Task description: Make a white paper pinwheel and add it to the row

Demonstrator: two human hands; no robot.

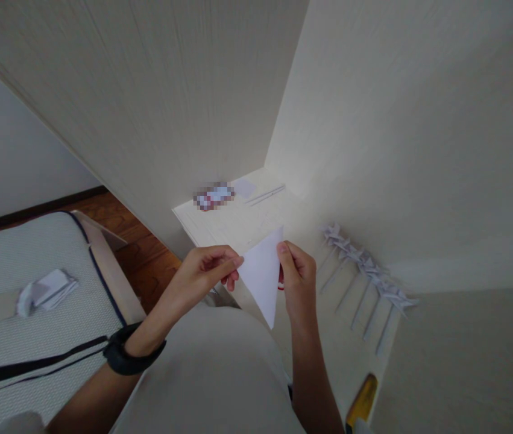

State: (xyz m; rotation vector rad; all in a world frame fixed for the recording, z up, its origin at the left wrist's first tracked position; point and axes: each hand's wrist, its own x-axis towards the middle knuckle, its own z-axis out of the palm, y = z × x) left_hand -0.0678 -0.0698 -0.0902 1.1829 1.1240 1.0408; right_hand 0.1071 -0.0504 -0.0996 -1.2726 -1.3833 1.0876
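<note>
A white sheet of paper (263, 274) folded into a triangle is held up between my hands, above the pale desk. My left hand (213, 268) pinches its left corner between thumb and fingers. On the other side, my right hand (296, 271) grips the long right edge, thumb in front and fingers behind. Part of something red, perhaps scissors handles, shows just behind the right-hand fingers; most of it is hidden. To the right lies a row of several white paper pinwheels (365, 262) on thin sticks.
At the desk's back are a blurred-out packet (213, 196), a pale paper square (244, 188) and thin white sticks (265, 194). A yellow-and-black object (361, 399) lies near front right. Tall panels enclose the desk. Left stands a mattress (21, 241) with a paper stack (52, 288).
</note>
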